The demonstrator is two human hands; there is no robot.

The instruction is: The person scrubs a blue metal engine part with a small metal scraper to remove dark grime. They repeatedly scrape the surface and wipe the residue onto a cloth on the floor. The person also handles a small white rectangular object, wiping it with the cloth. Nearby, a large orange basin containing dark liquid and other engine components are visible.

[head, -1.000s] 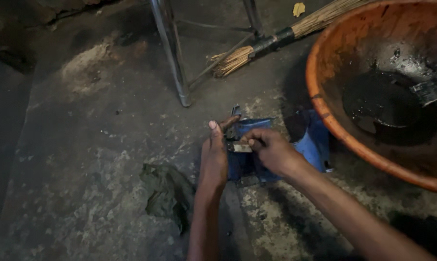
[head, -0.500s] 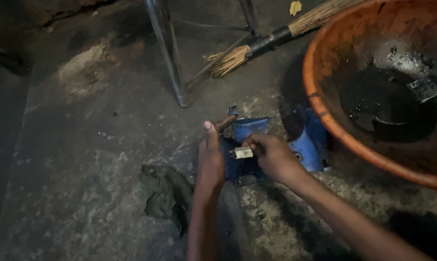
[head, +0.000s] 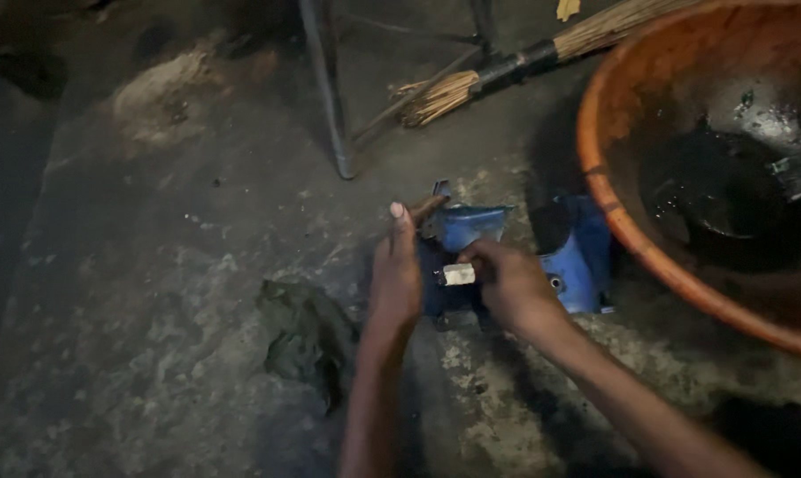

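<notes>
Open concrete floor (head: 135, 292) to the left, broken only by a crumpled dark rag (head: 305, 335) just beside the left wrist. Hemmed in on the right by a large orange basin (head: 613, 221). Blocked ahead by a metal leg (head: 328, 97) and a broom (head: 507, 66).

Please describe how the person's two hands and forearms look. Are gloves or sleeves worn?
The left hand and right hand are bare, with no gloves. Both forearms are uncovered as far as the picture shows; no sleeve, watch or ring is visible. The left thumbnail looks pale and short. The light is dim.
</notes>
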